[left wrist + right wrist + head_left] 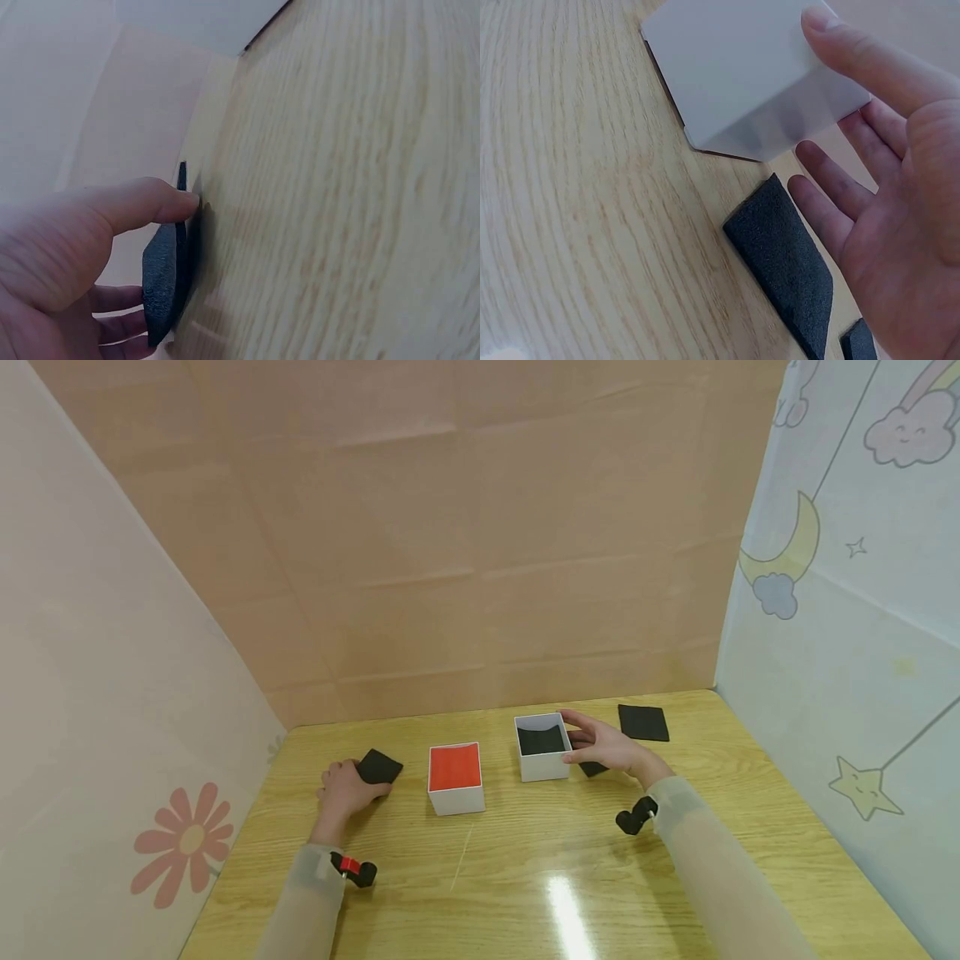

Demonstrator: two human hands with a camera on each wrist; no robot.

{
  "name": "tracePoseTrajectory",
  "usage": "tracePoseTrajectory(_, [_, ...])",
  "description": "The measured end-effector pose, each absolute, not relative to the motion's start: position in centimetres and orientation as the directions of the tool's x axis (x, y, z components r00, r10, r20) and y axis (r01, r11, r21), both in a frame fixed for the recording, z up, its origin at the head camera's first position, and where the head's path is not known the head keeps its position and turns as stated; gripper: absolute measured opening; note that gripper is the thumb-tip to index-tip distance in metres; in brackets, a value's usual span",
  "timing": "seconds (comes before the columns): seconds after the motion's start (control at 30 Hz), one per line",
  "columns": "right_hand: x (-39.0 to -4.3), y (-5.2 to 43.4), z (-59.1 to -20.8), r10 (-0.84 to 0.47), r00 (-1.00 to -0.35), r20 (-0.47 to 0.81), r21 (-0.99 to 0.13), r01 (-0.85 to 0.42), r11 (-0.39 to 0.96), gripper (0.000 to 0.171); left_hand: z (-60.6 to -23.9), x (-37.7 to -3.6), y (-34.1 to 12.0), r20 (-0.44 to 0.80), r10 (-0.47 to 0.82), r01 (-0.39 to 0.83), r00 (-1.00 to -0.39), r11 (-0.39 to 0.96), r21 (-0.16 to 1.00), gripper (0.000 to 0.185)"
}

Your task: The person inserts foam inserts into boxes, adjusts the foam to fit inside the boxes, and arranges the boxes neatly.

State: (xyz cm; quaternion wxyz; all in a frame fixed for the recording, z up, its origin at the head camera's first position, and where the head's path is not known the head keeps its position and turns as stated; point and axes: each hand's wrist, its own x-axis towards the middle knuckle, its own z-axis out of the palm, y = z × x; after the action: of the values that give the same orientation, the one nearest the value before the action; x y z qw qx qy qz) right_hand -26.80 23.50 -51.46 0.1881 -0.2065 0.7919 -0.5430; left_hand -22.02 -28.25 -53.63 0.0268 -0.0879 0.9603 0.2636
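My left hand [348, 788] holds a black foam square [379, 767] at the table's left side. In the left wrist view the thumb lies on one side of the foam square [161, 281] and the fingers on the other; it is bent and close to the tabletop. My right hand [606, 747] grips the right side of a white box [544, 767], thumb at the near corner and index finger at the far one. Inside this box lies a black sheet [542, 741]. Another black foam square [784, 262] lies on the table under the right hand, partly hidden in the head view.
Between the hands stands a second white box [459, 801] with a red sheet [454, 767] in it. One more black foam square [643, 723] lies at the back right of the wooden table [510, 852]. Cloth-covered walls [465, 568] enclose the back and both sides.
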Motion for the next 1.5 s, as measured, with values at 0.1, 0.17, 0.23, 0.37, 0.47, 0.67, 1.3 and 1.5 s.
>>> tracePoseTrajectory(0.1, [-26.8, 23.6, -51.5, -0.535, -0.842, -0.067, -0.939, -0.128, 0.320, 0.100, -53.5, -22.1, -28.2, -0.091, -0.153, -0.178, -0.984, 0.825, 0.536, 0.095])
tracePoseTrajectory(0.17, [-26.9, 23.5, -51.6, -0.535, -0.842, -0.069, -0.943, -0.120, 0.310, 0.100, -53.3, -22.2, -28.1, -0.079, -0.153, -0.171, -0.985, 0.812, 0.559, 0.096])
tracePoseTrajectory(0.23, [-27.0, 23.5, -51.7, -0.537, -0.841, -0.068, -0.947, -0.115, 0.300, 0.100, -52.9, -22.3, -27.9, -0.058, -0.151, -0.157, -0.987, 0.805, 0.573, 0.096])
tracePoseTrajectory(0.37, [-27.0, 23.4, -51.7, -0.540, -0.839, -0.064, -0.949, -0.116, 0.294, 0.101, -52.1, -22.5, -27.2, 0.002, -0.138, -0.109, -0.990, 0.791, 0.602, 0.095])
tracePoseTrajectory(0.47, [-27.1, 23.4, -51.6, -0.539, -0.840, -0.063, -0.947, -0.121, 0.299, 0.101, -51.4, -22.6, -26.4, 0.045, -0.121, -0.064, -0.992, 0.766, 0.639, 0.092])
tracePoseTrajectory(0.67, [-27.1, 23.4, -51.6, -0.535, -0.842, -0.071, -0.944, -0.117, 0.310, 0.101, -49.8, -22.8, -24.6, 0.106, -0.066, 0.027, -0.992, 0.720, 0.694, 0.088])
tracePoseTrajectory(1.3, [-27.2, 23.6, -51.7, -0.535, -0.841, -0.074, -0.944, -0.114, 0.309, 0.103, -45.1, -22.3, -16.1, 0.246, 0.146, 0.282, -0.958, 0.625, 0.728, 0.086])
tracePoseTrajectory(1.5, [-27.3, 23.7, -51.8, -0.535, -0.843, -0.058, -0.943, -0.130, 0.307, 0.101, -44.5, -22.3, -13.1, 0.281, 0.244, 0.372, -0.928, 0.631, 0.681, 0.084])
